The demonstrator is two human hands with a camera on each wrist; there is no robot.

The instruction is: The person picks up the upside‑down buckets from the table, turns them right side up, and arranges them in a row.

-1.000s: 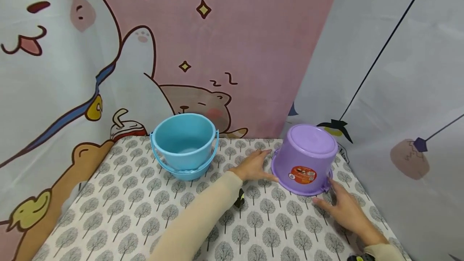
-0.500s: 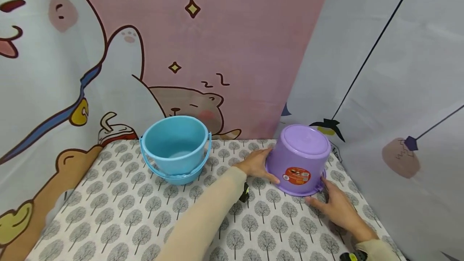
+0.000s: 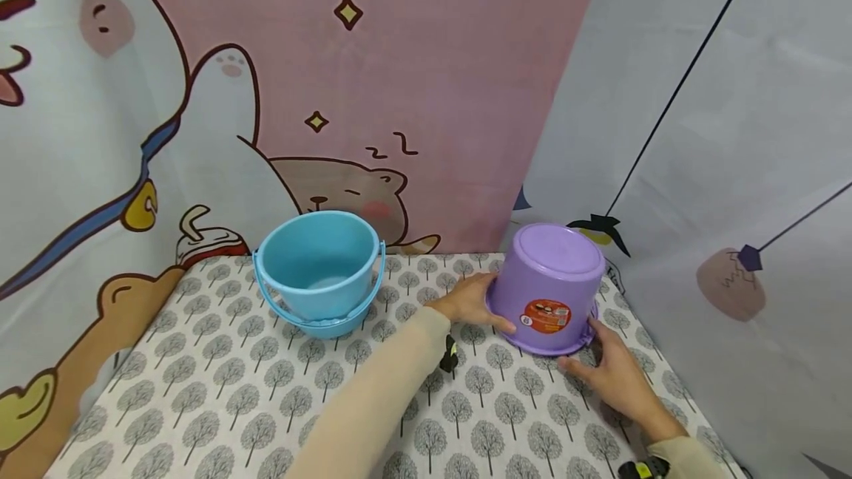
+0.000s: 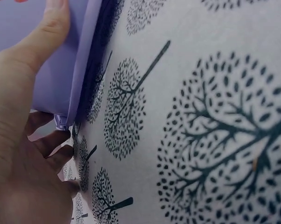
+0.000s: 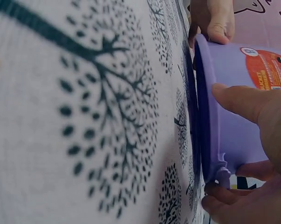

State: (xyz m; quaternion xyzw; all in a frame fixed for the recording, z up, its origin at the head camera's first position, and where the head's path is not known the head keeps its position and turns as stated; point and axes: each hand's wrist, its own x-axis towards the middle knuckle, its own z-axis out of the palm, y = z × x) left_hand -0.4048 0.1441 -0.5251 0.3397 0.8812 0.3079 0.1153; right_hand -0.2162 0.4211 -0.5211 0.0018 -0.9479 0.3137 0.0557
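Observation:
A purple bucket [image 3: 549, 287] is upside down at the right of the table, its base up and a red label on its wall. My left hand [image 3: 471, 301] grips its left side: in the left wrist view the thumb [image 4: 44, 35] lies on the wall and the fingers curl by the rim lug. On the other side my right hand [image 3: 615, 375] holds the rim, its thumb [image 5: 238, 100] against the rim edge and its fingers beneath the handle lug. Whether the rim touches the cloth or hangs just over it, I cannot tell.
To the left a light blue bucket [image 3: 319, 265] stands upright, mouth up, its handle hanging down in front. Tree-patterned cloth [image 3: 220, 390] covers the table. Cartoon-printed curtains [image 3: 426, 94] close off the back and sides.
Both hands have closed in from beside the purple bucket and taken hold of its sides. The head view has turned slightly right. The blue bucket stands where it was.

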